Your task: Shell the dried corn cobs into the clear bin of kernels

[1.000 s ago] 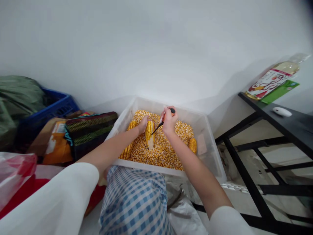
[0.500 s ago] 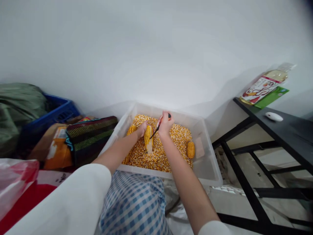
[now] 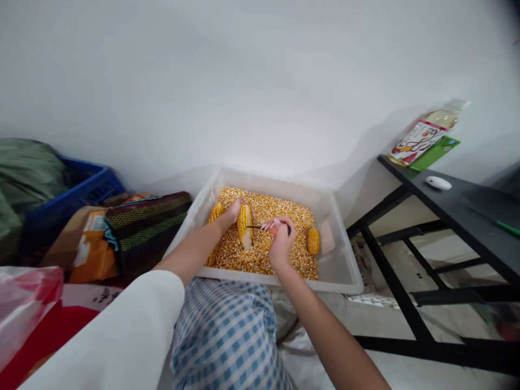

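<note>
Inside a translucent plastic bin [image 3: 345,260], my left hand [image 3: 234,209] is closed on the upper end of a corn cob [image 3: 244,221]. The cob stands tilted over loose kernels [image 3: 264,260], and its lower end is bare and pale. My right hand [image 3: 281,241] grips the orange and black handle of a screwdriver [image 3: 273,230]. Its thin dark shaft points left, with the tip against the cob's right side. Another cob [image 3: 216,212] lies at the bin's left, partly behind my left arm. A short cob [image 3: 313,241] rests on the kernels at the right.
To the right stands a black-framed table [image 3: 467,200] with a bottle [image 3: 422,135], a green box [image 3: 436,153] and a white mouse [image 3: 439,182]. A blue crate [image 3: 93,181], a mesh bag [image 3: 148,219] and a red-and-white bag [image 3: 52,325] crowd the left. A wall rises behind the bin.
My right hand has moved down and right, swinging the screwdriver from a steep slant to nearly level. My left hand still holds the cob. The view has shifted slightly.
</note>
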### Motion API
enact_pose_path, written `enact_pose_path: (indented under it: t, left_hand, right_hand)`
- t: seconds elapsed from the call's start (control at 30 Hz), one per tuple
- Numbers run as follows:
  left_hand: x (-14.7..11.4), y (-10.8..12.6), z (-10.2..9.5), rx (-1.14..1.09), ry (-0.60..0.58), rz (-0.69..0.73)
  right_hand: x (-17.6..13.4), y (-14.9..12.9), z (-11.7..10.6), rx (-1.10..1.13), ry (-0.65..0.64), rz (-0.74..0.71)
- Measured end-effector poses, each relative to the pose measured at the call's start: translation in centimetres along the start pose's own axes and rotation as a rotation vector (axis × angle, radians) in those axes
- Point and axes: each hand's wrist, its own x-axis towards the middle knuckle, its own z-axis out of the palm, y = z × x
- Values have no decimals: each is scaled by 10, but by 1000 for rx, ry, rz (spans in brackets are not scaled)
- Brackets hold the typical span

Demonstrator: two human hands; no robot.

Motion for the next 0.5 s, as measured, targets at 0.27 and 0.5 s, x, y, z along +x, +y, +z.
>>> enact_pose_path:
  t: [0.27,0.5]
  left_hand:
    - [-1,-2,0,5,4,8]
    - [-12,2,11,-39,28,27]
  right_hand:
    - [-7,-4,-13,-99,-152,80]
    - [37,4,-7,-28,-80,82]
